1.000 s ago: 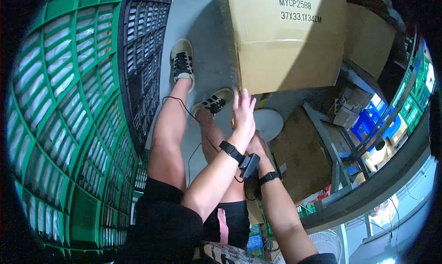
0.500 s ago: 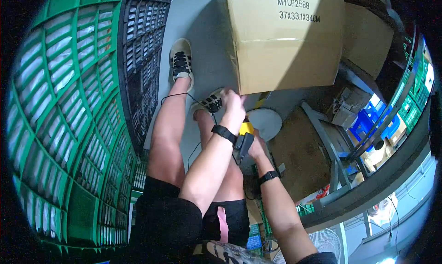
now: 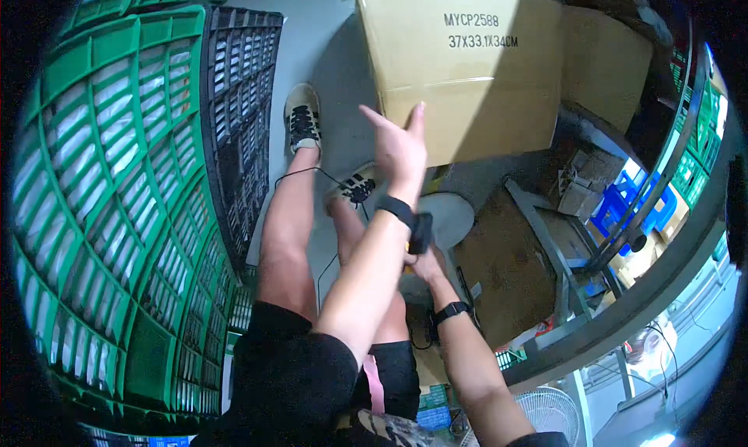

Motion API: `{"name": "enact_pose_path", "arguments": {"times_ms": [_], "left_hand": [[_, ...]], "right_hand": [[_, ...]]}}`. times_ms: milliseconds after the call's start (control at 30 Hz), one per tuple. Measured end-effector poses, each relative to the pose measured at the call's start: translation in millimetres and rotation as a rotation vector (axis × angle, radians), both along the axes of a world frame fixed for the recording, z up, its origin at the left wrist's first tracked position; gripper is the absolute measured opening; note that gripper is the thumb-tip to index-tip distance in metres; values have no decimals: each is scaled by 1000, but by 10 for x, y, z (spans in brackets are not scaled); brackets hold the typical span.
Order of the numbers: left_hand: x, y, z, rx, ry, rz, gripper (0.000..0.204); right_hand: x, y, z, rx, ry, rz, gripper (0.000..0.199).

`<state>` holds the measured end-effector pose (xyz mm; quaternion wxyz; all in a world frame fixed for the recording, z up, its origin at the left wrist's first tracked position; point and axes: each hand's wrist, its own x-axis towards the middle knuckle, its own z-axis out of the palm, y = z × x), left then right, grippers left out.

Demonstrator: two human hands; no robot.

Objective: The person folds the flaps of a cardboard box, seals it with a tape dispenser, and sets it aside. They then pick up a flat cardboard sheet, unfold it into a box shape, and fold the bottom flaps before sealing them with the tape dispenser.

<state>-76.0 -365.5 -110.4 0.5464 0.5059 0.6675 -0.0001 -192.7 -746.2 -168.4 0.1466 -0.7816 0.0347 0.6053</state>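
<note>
My left hand (image 3: 401, 149) is held up in front of a large brown cardboard box (image 3: 499, 108), thumb and a finger spread wide, with nothing in it. I cannot tell whether it touches the box. A black strap rings that wrist, with a small black block (image 3: 421, 233) beside it. Behind this block and my left forearm is my right hand (image 3: 426, 266), its fingers mostly hidden. It appears closed beside a sliver of something yellow (image 3: 407, 247), too covered to name. My right wrist wears a black band (image 3: 452, 312).
Green slatted crates (image 3: 148, 213) and a black crate (image 3: 238, 112) stand along the left. A thin black cable (image 3: 300, 172) crosses my legs. On the right are a grey metal frame (image 3: 538, 221), a blue plastic stool (image 3: 635, 205) and a white fan (image 3: 548, 416).
My left hand has risen away from me and spread its fingers, which were bent before. Less of the yellow thing by my right hand shows. The view has shifted slightly.
</note>
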Motion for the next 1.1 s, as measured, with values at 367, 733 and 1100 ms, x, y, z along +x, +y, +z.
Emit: {"name": "enact_pose_path", "arguments": {"times_ms": [367, 733, 1100], "left_hand": [[190, 377, -128, 536, 72, -226, 88], [189, 1313, -188, -243, -157, -41, 94], [753, 1185, -169, 407, 135, 46, 92]], "right_hand": [[142, 912, 873, -156, -7, 59, 75], [266, 1268, 1277, -155, -61, -93, 68], [574, 1749, 1610, -236, -69, -135, 71]]}}
